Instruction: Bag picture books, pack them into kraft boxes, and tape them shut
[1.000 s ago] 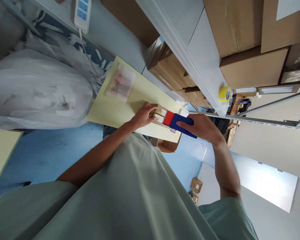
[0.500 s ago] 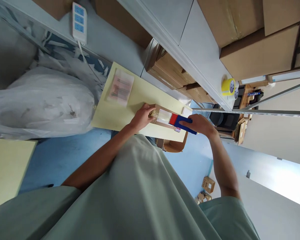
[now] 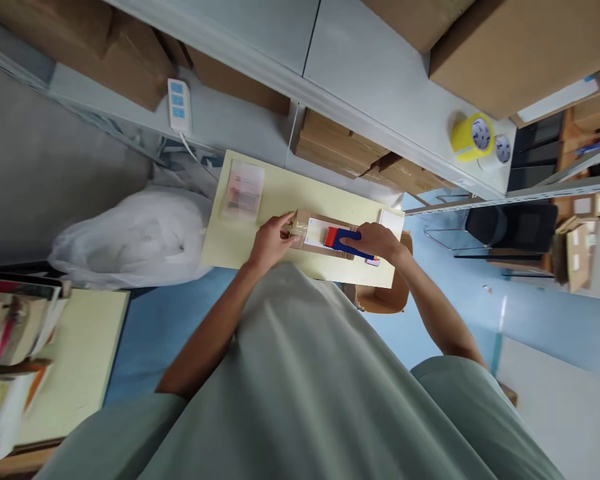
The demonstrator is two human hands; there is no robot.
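On the pale yellow tabletop (image 3: 285,185) lies a long, narrow cardboard box (image 3: 320,249) with a white label (image 3: 316,231) on its upper face. My left hand (image 3: 271,241) grips the box's left end, where clear tape shines, with its fingers bent around the edge. My right hand (image 3: 377,240) is closed around a flat blue tool with a red end (image 3: 347,241). The red end is over the label, and whether it presses on it I cannot tell. A small card-like item (image 3: 373,261) lies beside the tool, partly covered.
Shelving (image 3: 365,100) with cardboard boxes runs along the far side, and yellow tape rolls (image 3: 473,137) sit on it. A power strip (image 3: 179,107) is at upper left. A stuffed plastic bag (image 3: 135,233) stands left of the table. An open carton (image 3: 385,300) is below its right end.
My right hand and the blue tool have moved left over the box, so the red end covers more of the label. My left hand keeps its hold. The camera view has shifted.
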